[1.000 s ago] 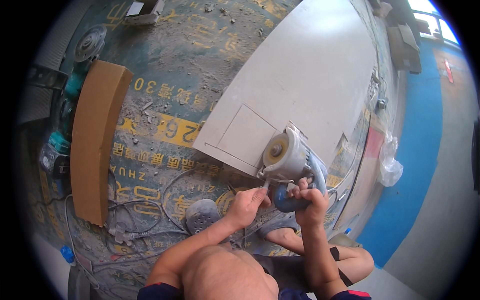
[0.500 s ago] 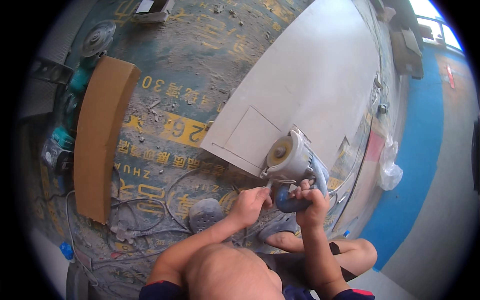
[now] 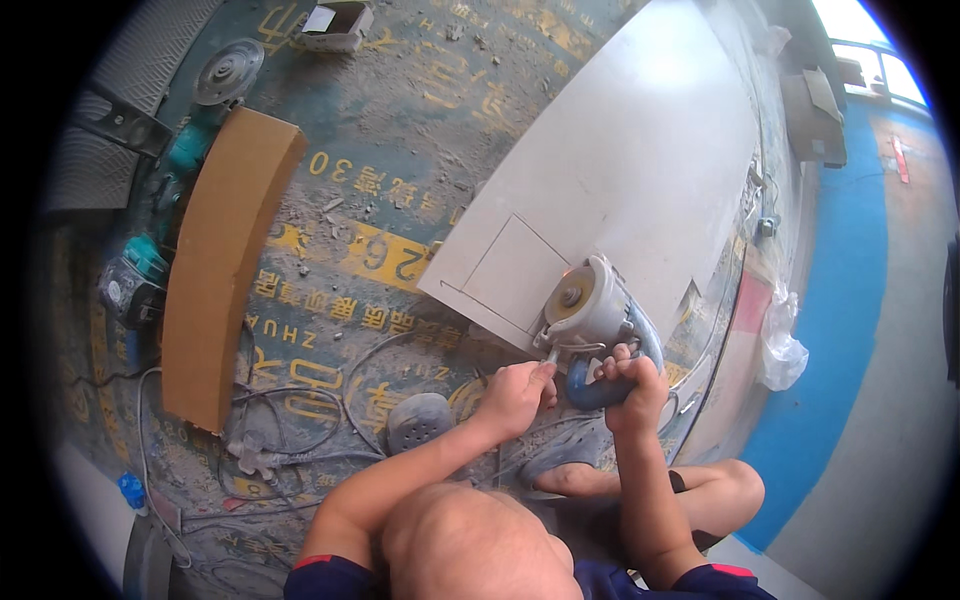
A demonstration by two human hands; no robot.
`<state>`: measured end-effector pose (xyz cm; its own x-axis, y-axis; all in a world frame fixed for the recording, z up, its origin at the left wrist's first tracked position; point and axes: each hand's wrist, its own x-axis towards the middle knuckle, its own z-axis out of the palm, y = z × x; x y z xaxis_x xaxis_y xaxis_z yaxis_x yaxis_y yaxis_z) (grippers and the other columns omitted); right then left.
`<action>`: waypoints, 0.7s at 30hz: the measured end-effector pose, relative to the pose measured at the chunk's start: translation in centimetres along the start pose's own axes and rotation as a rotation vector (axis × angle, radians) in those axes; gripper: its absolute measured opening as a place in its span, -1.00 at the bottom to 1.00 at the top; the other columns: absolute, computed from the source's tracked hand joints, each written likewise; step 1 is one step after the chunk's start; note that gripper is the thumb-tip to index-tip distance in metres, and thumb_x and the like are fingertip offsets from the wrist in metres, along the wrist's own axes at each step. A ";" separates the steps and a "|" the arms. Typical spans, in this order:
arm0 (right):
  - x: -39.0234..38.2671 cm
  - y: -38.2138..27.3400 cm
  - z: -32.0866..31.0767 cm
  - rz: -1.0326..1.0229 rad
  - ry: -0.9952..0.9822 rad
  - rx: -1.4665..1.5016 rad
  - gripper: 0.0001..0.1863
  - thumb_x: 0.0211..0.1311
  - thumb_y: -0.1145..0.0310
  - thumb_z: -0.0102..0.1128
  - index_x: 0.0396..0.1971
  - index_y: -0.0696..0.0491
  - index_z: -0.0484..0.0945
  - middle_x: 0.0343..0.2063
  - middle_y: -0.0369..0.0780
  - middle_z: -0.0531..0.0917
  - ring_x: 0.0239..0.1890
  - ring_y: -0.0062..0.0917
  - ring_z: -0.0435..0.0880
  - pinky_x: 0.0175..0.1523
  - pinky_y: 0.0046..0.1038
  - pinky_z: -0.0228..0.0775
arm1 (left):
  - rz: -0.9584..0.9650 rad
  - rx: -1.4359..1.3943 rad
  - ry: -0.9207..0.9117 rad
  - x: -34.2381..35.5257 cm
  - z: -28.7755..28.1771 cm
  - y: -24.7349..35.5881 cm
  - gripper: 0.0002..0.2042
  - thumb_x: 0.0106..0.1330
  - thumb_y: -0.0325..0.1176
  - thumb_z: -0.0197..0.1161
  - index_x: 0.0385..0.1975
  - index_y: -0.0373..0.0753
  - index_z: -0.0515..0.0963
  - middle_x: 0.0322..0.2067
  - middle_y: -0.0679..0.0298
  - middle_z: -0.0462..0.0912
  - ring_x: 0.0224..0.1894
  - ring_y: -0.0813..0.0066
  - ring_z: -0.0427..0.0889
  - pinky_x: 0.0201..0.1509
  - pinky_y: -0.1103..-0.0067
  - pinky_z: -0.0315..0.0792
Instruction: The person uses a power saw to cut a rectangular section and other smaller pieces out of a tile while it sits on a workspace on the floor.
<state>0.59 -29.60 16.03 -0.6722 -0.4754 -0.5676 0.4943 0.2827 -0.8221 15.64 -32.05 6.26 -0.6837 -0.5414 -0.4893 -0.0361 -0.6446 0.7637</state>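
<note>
A handheld tile cutter (image 3: pixel 588 305) with a pale guard, a round yellowish disc and a blue handle rests on a large pale slab (image 3: pixel 630 150), near its front edge. My right hand (image 3: pixel 636 390) is closed round the blue handle. My left hand (image 3: pixel 518 395) is closed on a thin metal rod at the cutter's left front. Left of the cutter, thin dark lines mark a four-sided outline (image 3: pixel 508 270) on the slab. The guard hides where the blade meets the surface. A small reddish glow shows beside the guard.
A long brown cardboard box (image 3: pixel 230 270) lies at the left, beside teal power tools (image 3: pixel 145 260) and an angle grinder disc (image 3: pixel 230 72). Cables (image 3: pixel 300 455) tangle near my feet. Debris litters the printed green floor sheet (image 3: pixel 400 130). A clear plastic bag (image 3: pixel 783 345) lies right.
The whole view has shifted, so the slab and the box appear farther right. Both hands keep their grips, and the cutter stays at about the same place on the slab.
</note>
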 end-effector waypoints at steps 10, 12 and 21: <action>0.7 -0.5 -0.2 0.015 -0.028 0.012 -0.87 -0.05 0.54 0.01 -0.43 0.12 0.36 -0.51 -0.26 0.41 -0.52 -0.51 0.40 -0.33 -0.34 0.39 | 0.033 0.004 0.042 0.0 0.5 0.4 -0.47 0.53 -0.05 -0.09 -0.57 -0.34 0.54 -0.67 0.19 0.61 -0.59 0.38 0.62 -0.41 0.44 0.47; 0.9 -0.6 -0.1 0.025 -0.028 0.009 -0.87 -0.05 0.54 0.01 -0.43 0.12 0.36 -0.51 -0.26 0.41 -0.52 -0.51 0.40 -0.32 -0.34 0.38 | 0.044 0.001 0.046 0.0 0.6 0.4 -0.47 0.53 -0.05 -0.09 -0.57 -0.35 0.54 -0.67 0.19 0.60 -0.60 0.38 0.61 -0.42 0.44 0.47; 1.4 -0.7 0.0 0.065 -0.015 0.008 -0.87 -0.07 0.55 0.01 -0.44 0.10 0.35 -0.53 -0.29 0.37 -0.53 -0.54 0.35 -0.33 -0.38 0.34 | 0.014 -0.048 0.070 0.0 0.9 0.5 -0.47 0.54 -0.05 -0.07 -0.56 -0.37 0.53 -0.68 0.20 0.59 -0.63 0.42 0.61 -0.49 0.47 0.48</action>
<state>-0.73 -30.45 15.83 -0.6301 -0.4692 -0.6187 0.5408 0.3066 -0.7833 14.94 -31.93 7.04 -0.6314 -0.5859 -0.5080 0.0097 -0.6610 0.7503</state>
